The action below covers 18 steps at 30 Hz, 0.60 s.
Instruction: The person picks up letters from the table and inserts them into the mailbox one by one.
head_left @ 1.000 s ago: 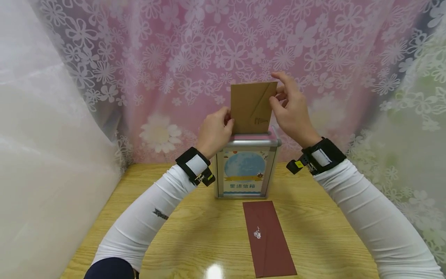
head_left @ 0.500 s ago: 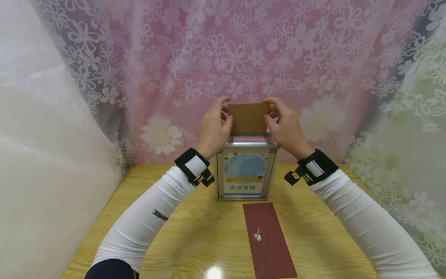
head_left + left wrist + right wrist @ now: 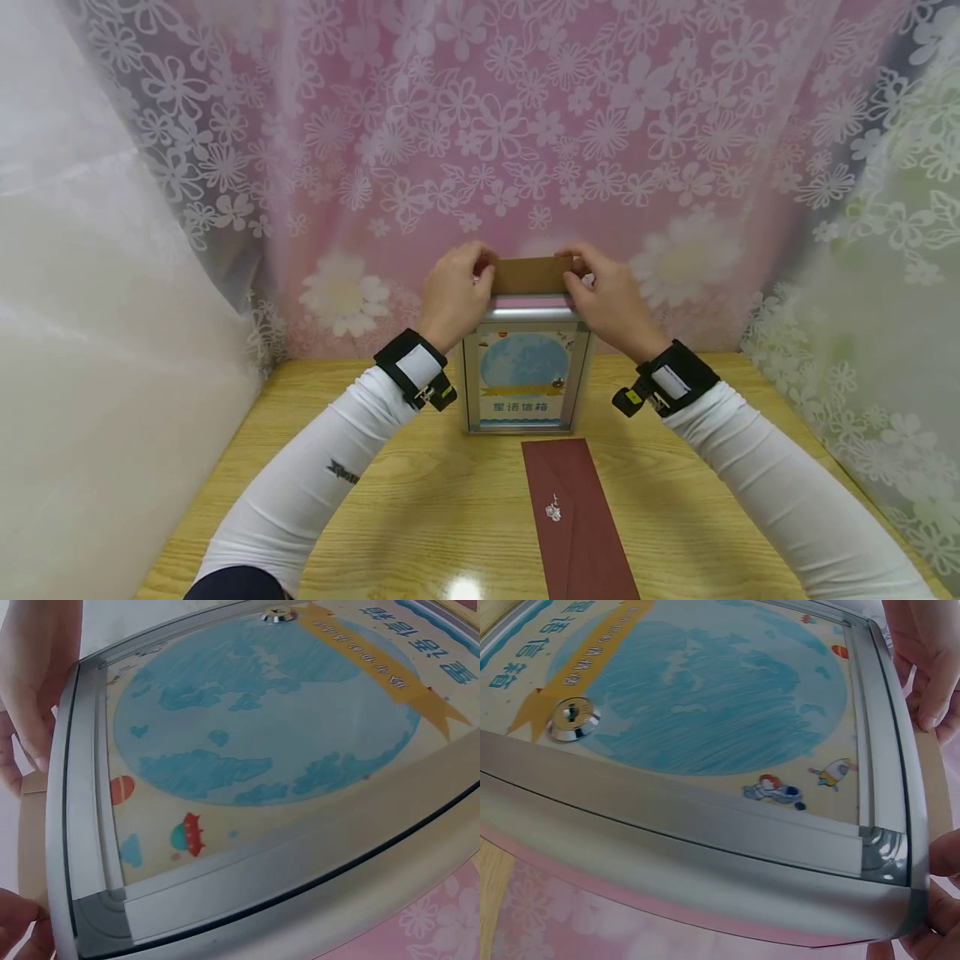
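Backdrop: one pink flowered curtain (image 3: 420,167), hanging behind everything I have in view.

Surface (image 3: 420,517): one, pale wood grain, carrying the box and one loose envelope.

Letter box (image 3: 528,315): one, silver-framed with a pink top, upright toward the back of the surface, its poster facing me. Step in hand, as I judge it: feeding an envelope down through the top. I cannot make out the slot itself from here.

Dark red envelope (image 3: 581,525): one, lying flat in front of the box, untouched. I take it to be the likely next item.

Left hand (image 3: 457,292): grip closed, thumb and fingers pinching the brown envelope's left edge.

Right hand (image 3: 611,300): grip closed, pinching the right edge near its upper corner.

Brown envelope (image 3: 530,277): one, standing upright between the two grips, only a low strip showing above the box top; the rest, I judge, is inside. My reading of the next move: even downward pressure from both sides, then fingers lifted clear of the rim and the last strip pressed from above. An uneven push could jam it aslant.

Lock (image 3: 574,718): one, round, metal, on the box front.
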Each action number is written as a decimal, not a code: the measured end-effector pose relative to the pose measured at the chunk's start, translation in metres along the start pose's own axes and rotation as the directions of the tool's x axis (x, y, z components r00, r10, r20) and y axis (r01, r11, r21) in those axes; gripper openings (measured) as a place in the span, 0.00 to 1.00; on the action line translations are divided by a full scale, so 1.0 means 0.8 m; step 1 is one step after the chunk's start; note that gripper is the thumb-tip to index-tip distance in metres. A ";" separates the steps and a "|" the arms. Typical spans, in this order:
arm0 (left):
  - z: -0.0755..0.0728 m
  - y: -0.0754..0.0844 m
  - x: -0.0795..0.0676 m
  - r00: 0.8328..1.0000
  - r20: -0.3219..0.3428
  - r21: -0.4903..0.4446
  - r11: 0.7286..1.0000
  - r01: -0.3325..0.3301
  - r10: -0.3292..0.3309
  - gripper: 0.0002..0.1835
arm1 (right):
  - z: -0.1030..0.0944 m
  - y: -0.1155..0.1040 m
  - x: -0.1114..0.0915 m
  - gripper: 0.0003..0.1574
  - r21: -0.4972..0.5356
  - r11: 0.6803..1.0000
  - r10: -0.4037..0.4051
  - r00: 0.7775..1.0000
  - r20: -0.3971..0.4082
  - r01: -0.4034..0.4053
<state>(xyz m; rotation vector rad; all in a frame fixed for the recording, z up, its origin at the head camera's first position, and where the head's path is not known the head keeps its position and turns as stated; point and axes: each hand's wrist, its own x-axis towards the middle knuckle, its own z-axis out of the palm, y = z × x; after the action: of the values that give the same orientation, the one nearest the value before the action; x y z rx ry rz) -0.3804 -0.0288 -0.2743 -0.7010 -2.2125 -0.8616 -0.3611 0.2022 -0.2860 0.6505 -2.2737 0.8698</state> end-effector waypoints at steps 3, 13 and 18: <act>0.001 0.001 -0.004 0.999 0.040 0.048 0.999 0.020 -0.022 0.05 | 0.001 0.002 -0.004 0.14 -0.021 1.000 0.001 1.000 0.012 -0.001; 0.006 -0.005 -0.017 0.990 0.140 0.153 0.988 -0.016 -0.006 0.09 | 0.006 0.009 -0.011 0.11 -0.083 0.996 -0.015 0.999 0.035 0.018; 0.008 -0.007 -0.021 0.991 0.136 0.173 0.984 -0.041 0.017 0.10 | 0.007 0.009 -0.013 0.12 -0.074 0.997 -0.007 0.999 0.036 0.010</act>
<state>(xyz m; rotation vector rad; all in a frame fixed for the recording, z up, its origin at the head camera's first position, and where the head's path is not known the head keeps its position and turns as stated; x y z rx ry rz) -0.3757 -0.0317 -0.2917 -0.7223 -2.3571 -0.6102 -0.3604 0.2053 -0.2991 0.6468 -2.3214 0.7720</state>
